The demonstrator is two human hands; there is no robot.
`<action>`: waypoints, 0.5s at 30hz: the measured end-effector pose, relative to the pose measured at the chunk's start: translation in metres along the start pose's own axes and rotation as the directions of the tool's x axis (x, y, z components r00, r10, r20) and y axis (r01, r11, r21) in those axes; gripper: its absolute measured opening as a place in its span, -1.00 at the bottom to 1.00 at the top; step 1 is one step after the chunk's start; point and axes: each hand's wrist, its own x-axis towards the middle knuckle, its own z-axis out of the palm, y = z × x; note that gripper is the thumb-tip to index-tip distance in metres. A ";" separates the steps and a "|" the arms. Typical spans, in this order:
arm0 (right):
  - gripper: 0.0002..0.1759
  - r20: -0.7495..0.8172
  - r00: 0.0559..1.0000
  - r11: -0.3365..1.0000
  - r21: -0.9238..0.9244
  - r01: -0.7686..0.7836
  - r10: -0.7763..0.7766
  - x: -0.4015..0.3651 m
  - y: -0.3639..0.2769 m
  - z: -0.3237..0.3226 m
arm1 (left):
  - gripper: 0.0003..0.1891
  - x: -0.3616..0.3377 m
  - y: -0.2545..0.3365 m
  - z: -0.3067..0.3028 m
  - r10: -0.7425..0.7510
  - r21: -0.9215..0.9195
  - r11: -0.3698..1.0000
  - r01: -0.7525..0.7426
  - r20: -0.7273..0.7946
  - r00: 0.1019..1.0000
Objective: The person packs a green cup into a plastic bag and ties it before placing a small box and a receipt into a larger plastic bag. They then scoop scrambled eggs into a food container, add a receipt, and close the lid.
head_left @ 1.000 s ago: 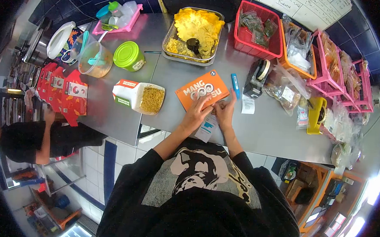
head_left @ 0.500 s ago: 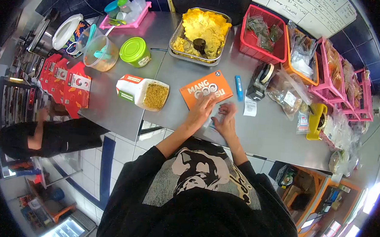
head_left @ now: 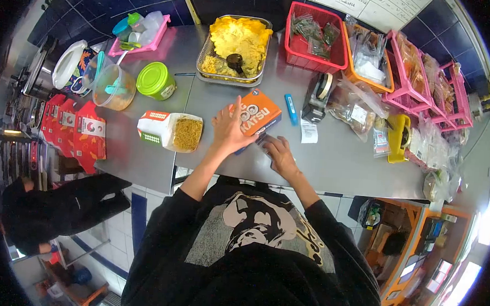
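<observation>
An orange box (head_left: 259, 114) with white lettering stands on the steel table (head_left: 333, 168), its dark blue lower side showing. My left hand (head_left: 227, 131) rests on the box's left part with its fingers spread. Just right of the box's near corner, my right hand (head_left: 281, 156) has its fingers bent together around a small clear plastic piece that is hard to make out. A blue marker (head_left: 291, 109) lies right of the box, beside a white paper slip (head_left: 309, 132). To the left is a white carton (head_left: 160, 129) filled with noodles (head_left: 187, 134).
Behind stands a metal tray of yellow food (head_left: 240, 36), with a green-lidded tub (head_left: 155, 82) to its left. Red (head_left: 338, 65) and orange baskets, tape dispensers (head_left: 316, 101) and plastic bags line the right. Another person (head_left: 59, 210) is at the far left.
The box has been turned and raised, so its side now shows. My left hand has moved left onto it, fingers spread. My right hand has shifted slightly, and the other person has bent lower.
</observation>
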 end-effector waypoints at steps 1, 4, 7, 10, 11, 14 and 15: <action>-0.78 -0.080 0.996 0.999 0.033 -0.026 0.028 0.003 0.000 0.004 | 0.13 -0.004 -0.001 0.005 0.027 -0.016 0.999 -0.028 -0.024 0.999; -0.75 -0.225 0.974 0.999 -0.023 -0.035 0.029 0.011 -0.021 -0.003 | 0.05 -0.024 -0.006 0.014 0.235 0.123 0.967 -0.223 -0.093 0.968; -0.73 -0.338 0.938 0.991 -0.072 -0.112 0.081 0.022 -0.051 -0.015 | -0.14 -0.027 -0.034 -0.014 0.116 -0.005 0.992 -0.123 -0.293 0.949; -0.74 -0.419 0.896 0.989 0.038 -0.143 0.145 0.059 -0.091 -0.011 | -0.29 -0.040 -0.102 -0.060 -0.175 -0.023 0.967 0.253 -0.780 0.601; -0.72 -0.364 0.924 0.987 0.150 -0.066 0.117 0.081 -0.104 -0.001 | -0.29 -0.047 -0.134 -0.078 -0.270 -0.078 0.923 0.378 -0.831 0.487; -0.57 -0.162 0.983 0.952 0.281 0.124 -0.080 0.144 -0.147 0.048 | -0.32 -0.064 -0.209 -0.115 -0.937 -0.912 0.345 0.220 -0.322 0.135; -0.51 -0.103 0.986 0.945 0.287 0.155 -0.131 0.166 -0.166 0.067 | -0.32 -0.070 -0.220 -0.123 -0.934 -0.912 0.352 0.213 -0.327 0.145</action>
